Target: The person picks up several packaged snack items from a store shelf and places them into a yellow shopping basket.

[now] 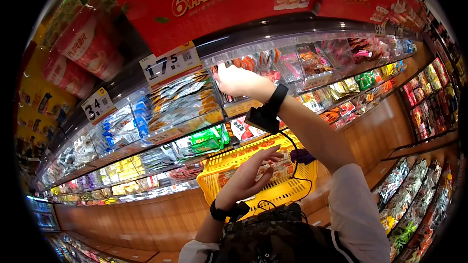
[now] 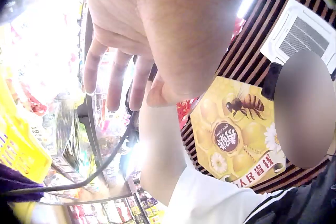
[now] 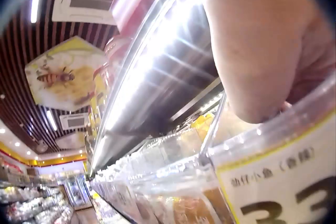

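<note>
My right hand (image 1: 240,82) reaches into a clear bin on the upper shelf, beside orange packets. In the right wrist view, the hand (image 3: 257,40) is over the bin's front lip, above a price label (image 3: 278,182); its fingertips are mostly hidden. The left hand (image 1: 247,175), fingers extended and apart, is above a yellow basket (image 1: 214,178) that holds red packets. In the left wrist view the left hand (image 2: 152,35) has nothing in its fingers.
Red cartons (image 1: 214,0) line the shelf top. Price cards (image 1: 170,64) hang from its edge. Bins of silver-and-orange packets (image 1: 180,100) lie to the left, a lower row of packs beneath. More packaged goods (image 1: 414,199) stand at the right.
</note>
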`<state>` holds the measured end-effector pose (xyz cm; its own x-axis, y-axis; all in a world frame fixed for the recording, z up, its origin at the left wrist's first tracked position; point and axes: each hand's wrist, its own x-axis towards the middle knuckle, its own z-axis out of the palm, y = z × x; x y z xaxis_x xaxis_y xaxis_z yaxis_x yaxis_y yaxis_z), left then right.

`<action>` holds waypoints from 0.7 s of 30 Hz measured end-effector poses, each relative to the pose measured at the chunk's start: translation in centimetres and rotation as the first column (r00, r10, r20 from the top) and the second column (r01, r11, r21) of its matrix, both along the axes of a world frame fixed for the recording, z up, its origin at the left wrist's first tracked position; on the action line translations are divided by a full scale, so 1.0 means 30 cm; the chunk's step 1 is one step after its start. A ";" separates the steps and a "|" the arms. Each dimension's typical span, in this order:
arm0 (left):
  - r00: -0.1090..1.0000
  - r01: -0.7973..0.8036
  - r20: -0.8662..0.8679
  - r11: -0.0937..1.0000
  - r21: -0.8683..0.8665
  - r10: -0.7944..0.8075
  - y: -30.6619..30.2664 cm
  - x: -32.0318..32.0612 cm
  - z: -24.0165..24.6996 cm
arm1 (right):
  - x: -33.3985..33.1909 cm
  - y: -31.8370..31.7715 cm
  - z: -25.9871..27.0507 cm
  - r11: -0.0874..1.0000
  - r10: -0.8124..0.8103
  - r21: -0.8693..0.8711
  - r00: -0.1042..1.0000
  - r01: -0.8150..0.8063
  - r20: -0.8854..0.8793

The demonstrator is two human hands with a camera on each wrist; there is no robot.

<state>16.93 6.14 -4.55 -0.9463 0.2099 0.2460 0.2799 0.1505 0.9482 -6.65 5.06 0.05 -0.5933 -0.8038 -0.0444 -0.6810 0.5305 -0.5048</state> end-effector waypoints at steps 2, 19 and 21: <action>0.999 -0.026 -0.022 0.999 -0.036 0.025 -0.004 -0.007 0.031 | -0.001 0.037 0.031 1.000 -0.008 0.000 1.000 0.008 0.027; 0.999 -0.006 -0.048 0.994 -0.110 0.001 0.020 0.009 -0.038 | -0.070 0.063 0.017 0.910 0.251 -0.215 0.885 -0.354 -0.392; 0.998 -0.006 -0.061 0.992 -0.124 -0.002 0.025 0.013 -0.041 | -0.070 0.103 0.046 0.879 0.218 -0.323 0.898 -0.351 -0.382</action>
